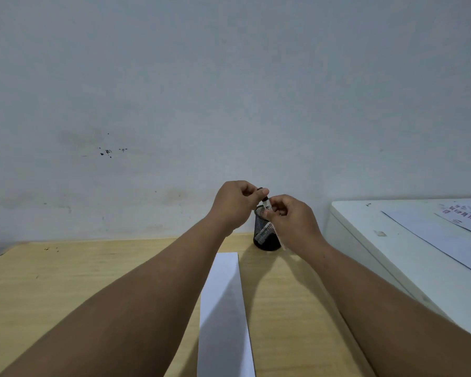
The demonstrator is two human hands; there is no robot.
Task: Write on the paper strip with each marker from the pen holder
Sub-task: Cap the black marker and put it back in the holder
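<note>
We are counting one marker (pixel 265 200), one mesh pen holder (pixel 266 235) and one paper strip (pixel 225 314) on the wooden desk (pixel 65 281). The left hand (pixel 235 204) and right hand (pixel 294 219) are both pinching the marker above the holder; its long axis is tilting, upper end leaning left. The strip is running away from us toward the holder.

Black wire-mesh metal pen holder (pixel 267 236) on a matt, pale wood-grain desk (pixel 65 281); smooth white paper strip (pixel 225 317).
</note>
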